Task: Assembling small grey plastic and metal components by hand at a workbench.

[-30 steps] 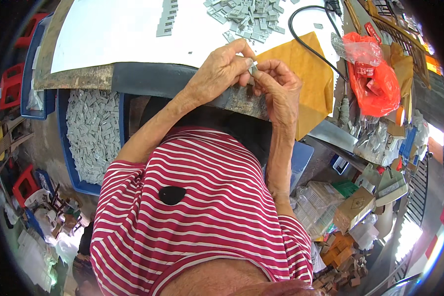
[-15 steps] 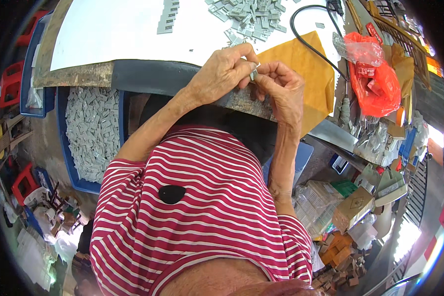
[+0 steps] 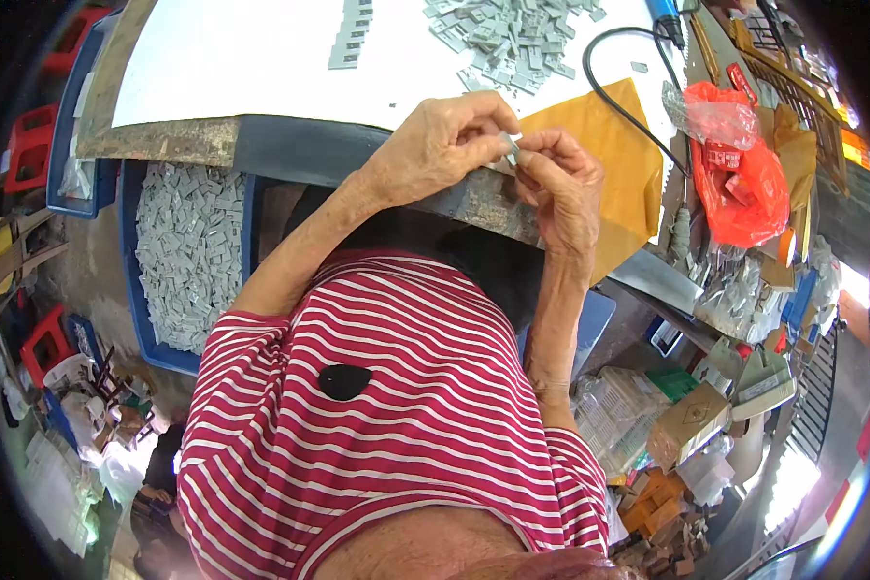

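My left hand point(image 3: 446, 145) and my right hand point(image 3: 562, 179) meet above the table's near edge. Between their fingertips is one small grey plastic piece point(image 3: 512, 148), pinched from both sides and partly covered by the fingers. Beyond the hands, a loose heap of similar grey pieces point(image 3: 517, 43) lies on the white sheet point(image 3: 232, 63). Farther left, several more pieces form a neat overlapping row point(image 3: 350, 39). A tan paper sheet point(image 3: 623, 145) lies under and beside my right hand.
Below the table at left stands a blue bin point(image 3: 130, 261) full of grey pieces. A black cable point(image 3: 589, 60) curves over the tan paper from a blue-handled tool point(image 3: 665, 19). A red plastic bag point(image 3: 739, 184) lies at right, near stacked cardboard boxes point(image 3: 691, 420).
The view has shifted slightly, bringing the blue tool handle into sight. Both hands still pinch the small grey piece, which has turned a little between the fingers.
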Demonstrator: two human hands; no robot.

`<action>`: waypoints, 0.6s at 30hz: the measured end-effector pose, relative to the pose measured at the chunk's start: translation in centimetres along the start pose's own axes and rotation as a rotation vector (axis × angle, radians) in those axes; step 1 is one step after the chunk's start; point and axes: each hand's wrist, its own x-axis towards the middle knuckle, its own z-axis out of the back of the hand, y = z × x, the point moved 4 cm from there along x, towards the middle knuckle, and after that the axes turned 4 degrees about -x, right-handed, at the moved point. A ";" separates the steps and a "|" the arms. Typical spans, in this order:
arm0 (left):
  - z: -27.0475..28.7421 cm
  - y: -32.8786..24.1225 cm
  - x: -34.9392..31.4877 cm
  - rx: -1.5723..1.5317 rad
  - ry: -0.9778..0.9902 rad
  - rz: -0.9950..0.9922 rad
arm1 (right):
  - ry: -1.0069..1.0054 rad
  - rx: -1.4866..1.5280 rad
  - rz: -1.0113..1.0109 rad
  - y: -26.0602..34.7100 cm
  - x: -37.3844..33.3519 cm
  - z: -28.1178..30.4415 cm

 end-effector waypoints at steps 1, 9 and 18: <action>0.4 -0.3 0.1 0.034 0.032 -0.005 | 0.011 -0.008 -0.013 0.0 0.1 0.0; 2.0 -1.8 -1.0 0.254 0.022 -0.101 | 0.073 -0.067 -0.028 0.2 0.6 -1.2; 7.4 -1.5 -1.5 0.371 -0.212 -0.092 | 0.044 -0.165 0.077 0.1 1.5 -3.1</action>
